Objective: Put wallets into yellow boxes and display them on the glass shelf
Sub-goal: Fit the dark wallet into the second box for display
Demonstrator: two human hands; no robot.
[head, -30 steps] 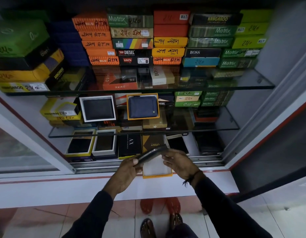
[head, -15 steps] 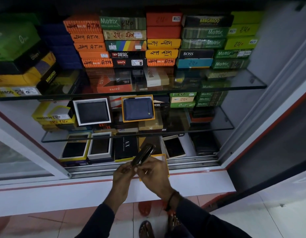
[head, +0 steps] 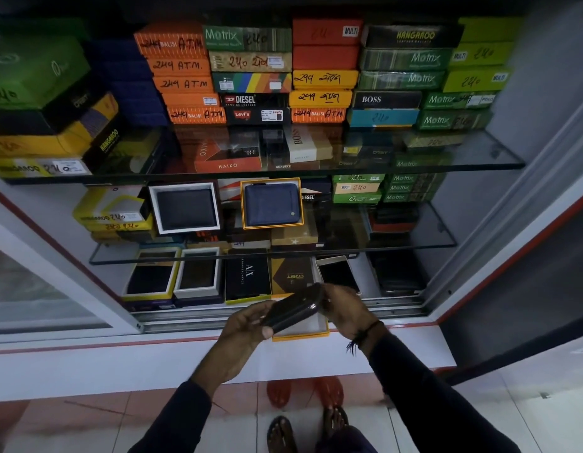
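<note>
- Both hands are on a dark wallet point(head: 291, 307) at the near edge of the cabinet, just above the white ledge point(head: 126, 364).
- The left hand point(head: 246, 325) grips the wallet's near-left end, thumb on top and fingers curled beneath.
- The right hand point(head: 344, 307) closes on the far-right end, a dark band at its wrist.
- The wallet sits tilted, its far-right end raised, directly over an open yellow box point(head: 305, 331) with a pale inside; I cannot tell whether the two touch.
- That box rests at the cabinet's sliding track, partly hidden by the hands.
- Farther in, on the middle glass shelf point(head: 440, 237), a blue wallet point(head: 272, 204) stands displayed in a yellow-rimmed box point(head: 242, 204).
- Left of it, a black wallet shows in a white-rimmed box point(head: 185, 206).
- The top shelf is stacked with orange, green and yellow cartons point(head: 323, 78).
- Down on the bottom level, more open boxes lie side by side on the left.
</note>
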